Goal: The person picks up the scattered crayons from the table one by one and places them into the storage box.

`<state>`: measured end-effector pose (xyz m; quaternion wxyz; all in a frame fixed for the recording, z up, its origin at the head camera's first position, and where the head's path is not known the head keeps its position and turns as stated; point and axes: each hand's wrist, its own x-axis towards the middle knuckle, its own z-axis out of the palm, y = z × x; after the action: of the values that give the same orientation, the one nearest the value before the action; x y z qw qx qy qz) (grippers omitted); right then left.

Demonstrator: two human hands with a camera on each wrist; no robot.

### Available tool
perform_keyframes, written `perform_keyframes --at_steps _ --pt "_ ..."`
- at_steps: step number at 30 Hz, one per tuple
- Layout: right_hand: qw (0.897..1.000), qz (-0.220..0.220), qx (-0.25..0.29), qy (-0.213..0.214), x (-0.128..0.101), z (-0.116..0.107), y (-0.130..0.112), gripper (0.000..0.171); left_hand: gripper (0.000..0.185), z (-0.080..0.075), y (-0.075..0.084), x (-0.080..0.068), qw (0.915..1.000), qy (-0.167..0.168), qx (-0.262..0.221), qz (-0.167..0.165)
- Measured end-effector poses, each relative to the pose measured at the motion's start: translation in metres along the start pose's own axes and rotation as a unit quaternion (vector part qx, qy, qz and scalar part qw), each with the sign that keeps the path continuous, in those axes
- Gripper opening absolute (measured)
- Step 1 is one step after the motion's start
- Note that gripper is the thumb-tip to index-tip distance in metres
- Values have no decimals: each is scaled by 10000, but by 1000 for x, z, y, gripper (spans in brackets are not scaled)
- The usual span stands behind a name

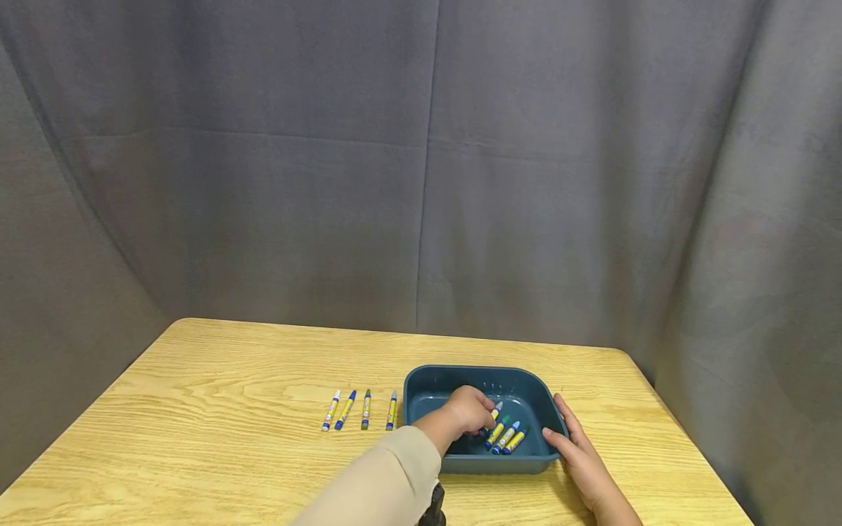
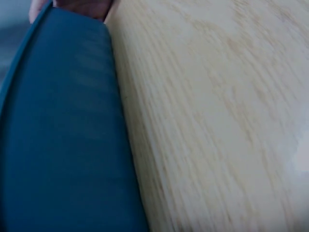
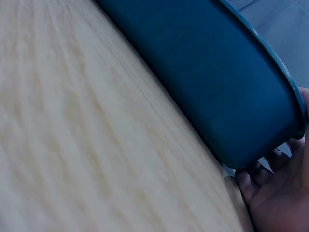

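A dark teal plastic tub (image 1: 483, 465) stands on the wooden table. My left hand (image 1: 465, 410) reaches over its left side, fingertips down inside, pinching a crayon (image 1: 498, 408) whose lower part they partly cover. Beside that one, several crayons (image 1: 506, 438) with yellow and blue wrappers lie slanted on the tub's floor. My right hand (image 1: 582, 460) grips the tub's right end, thumb over the rim and fingers along the outside. In the right wrist view, the fingers of this hand (image 3: 280, 198) curl under the tub's rim (image 3: 270, 53) at its corner.
Left of the tub, several crayons (image 1: 346, 409) lie in a spaced row on the wooden table (image 1: 217, 424), roughly upright in view. A grey curtain (image 1: 296, 183) hangs behind the table and along both sides. A small black object (image 1: 432, 508) shows below the left sleeve.
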<state>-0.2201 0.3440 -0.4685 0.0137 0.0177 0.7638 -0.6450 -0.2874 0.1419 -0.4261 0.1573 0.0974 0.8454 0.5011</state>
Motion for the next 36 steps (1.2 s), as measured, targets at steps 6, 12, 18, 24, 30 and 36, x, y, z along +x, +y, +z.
perform_keyframes --at_steps 6,12,18,24,30,36 --pt "10000 33 -84 6 0 0 -1 76 20 3 -1 2 9982 31 598 -36" --pt "10000 -39 -73 18 1 0 1 77 19 3 0 0 9941 -17 1082 -58" --pt "10000 -13 -51 57 2 0 1 77 16 3 0 0 9925 26 1224 -21" --pt "10000 -4 -54 50 2 0 0 77 14 1 1 -1 9920 25 1262 7" --pt "10000 -4 -60 50 2 0 2 77 13 1 0 -1 9927 -16 1205 73" --pt "10000 -4 -28 46 1 -1 2 76 19 -1 1 -1 9926 -107 1208 84"
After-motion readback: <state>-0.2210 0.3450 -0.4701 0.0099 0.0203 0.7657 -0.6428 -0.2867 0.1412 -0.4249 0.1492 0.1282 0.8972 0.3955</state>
